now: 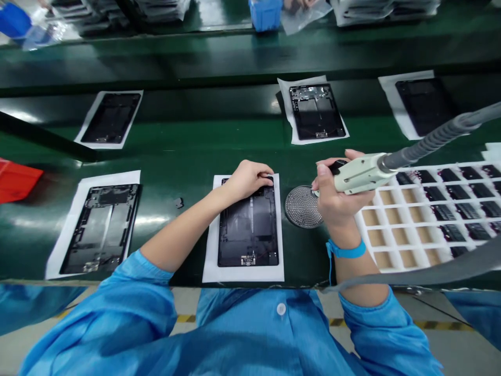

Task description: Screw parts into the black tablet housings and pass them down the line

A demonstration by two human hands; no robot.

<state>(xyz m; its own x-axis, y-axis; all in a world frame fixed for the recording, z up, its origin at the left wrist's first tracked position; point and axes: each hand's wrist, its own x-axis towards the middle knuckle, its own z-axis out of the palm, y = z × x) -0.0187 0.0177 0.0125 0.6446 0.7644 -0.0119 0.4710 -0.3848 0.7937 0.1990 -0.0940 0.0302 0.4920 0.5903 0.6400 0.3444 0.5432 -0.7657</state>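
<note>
In front of me an open black tablet housing (248, 230) lies on a white sheet (211, 256). My left hand (248, 180) reaches over its upper edge, thumb and fingers bent together at the upper right corner. Whatever those fingers pinch is too small or hidden to name. My right hand (338, 206) is wrapped round a pale green electric screwdriver (362, 175), whose grey cable sleeve runs off to the right. The screwdriver's dark front end points left, over a round metal screw plate (303, 207) full of small holes. A blue wrist strap circles my right wrist.
A white compartment tray (401, 235) holds several black circuit parts at right. More tablet housings rest on sheets: left (99, 230), far left (111, 117), far middle (317, 112), far right (426, 104). A small black piece (179, 202) and a red bin (18, 180) are leftward.
</note>
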